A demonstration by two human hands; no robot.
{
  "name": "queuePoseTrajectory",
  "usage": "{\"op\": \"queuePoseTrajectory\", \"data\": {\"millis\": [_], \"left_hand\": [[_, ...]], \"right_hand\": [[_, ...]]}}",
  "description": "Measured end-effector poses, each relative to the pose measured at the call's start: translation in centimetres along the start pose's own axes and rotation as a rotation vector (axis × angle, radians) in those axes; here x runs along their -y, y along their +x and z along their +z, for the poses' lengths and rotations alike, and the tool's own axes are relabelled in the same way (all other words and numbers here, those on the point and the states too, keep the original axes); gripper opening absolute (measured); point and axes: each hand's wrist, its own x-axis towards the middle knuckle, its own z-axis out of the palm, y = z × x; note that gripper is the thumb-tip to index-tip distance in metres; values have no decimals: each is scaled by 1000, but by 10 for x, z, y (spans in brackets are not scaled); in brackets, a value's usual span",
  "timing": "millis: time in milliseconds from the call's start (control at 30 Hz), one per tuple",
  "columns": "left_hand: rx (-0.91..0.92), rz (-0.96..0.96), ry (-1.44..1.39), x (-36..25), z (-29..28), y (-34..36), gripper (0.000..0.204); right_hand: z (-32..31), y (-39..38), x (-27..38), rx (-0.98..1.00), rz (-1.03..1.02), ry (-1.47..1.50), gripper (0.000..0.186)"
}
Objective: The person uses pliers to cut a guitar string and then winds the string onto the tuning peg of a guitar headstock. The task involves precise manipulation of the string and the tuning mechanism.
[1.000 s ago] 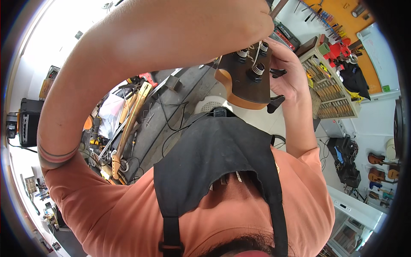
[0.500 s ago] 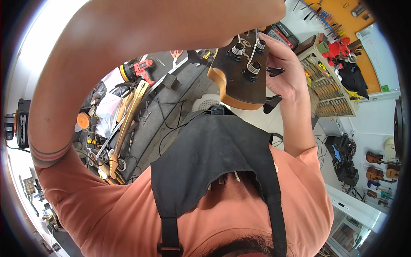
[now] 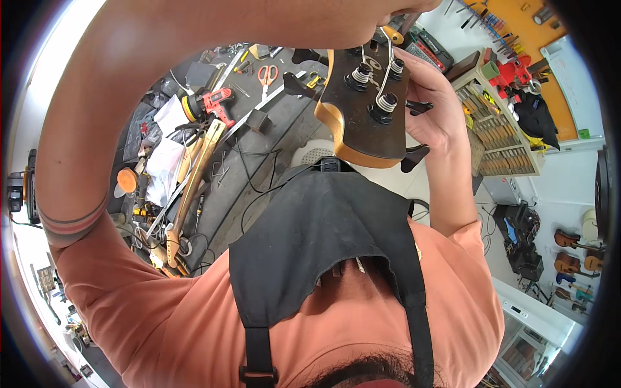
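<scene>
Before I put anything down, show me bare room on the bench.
A bare patch of dark grey workbench lies right of the small grey block, above the looping black cable. Crowded: leftward, around the long tan wooden guitar neck and red-and-black power tool.

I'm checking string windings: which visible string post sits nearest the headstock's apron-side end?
The string post lowest in the picture; the other posts sit higher on the dark headstock.

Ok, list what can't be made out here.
All in the head view:
Left hand: fingers mostly cut off by the top edge.
Right hand: fingertips hidden behind the headstock.
Strings: far ends hidden by the left hand.
Bench: partly blocked by the left arm.
Wall tools: too small to tell apart.
</scene>
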Motion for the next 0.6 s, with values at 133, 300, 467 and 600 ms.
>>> {"op": "queuePoseTrajectory", "data": {"millis": [133, 300, 467, 600], "left_hand": [[-100, 54, 64, -1, 7, -16, 17], [-217, 152, 87, 5, 21, -17, 20], [-315, 185, 125, 6, 26, -25, 24], [-389, 193, 130, 2, 34, -29, 28]], "right_hand": [[10, -2, 0, 47, 30, -26, 24], [-5, 6, 1, 324, 50, 87, 27], [-3, -2, 6, 345, 71, 105, 31], [-8, 2, 4, 336, 49, 84, 32]]}}
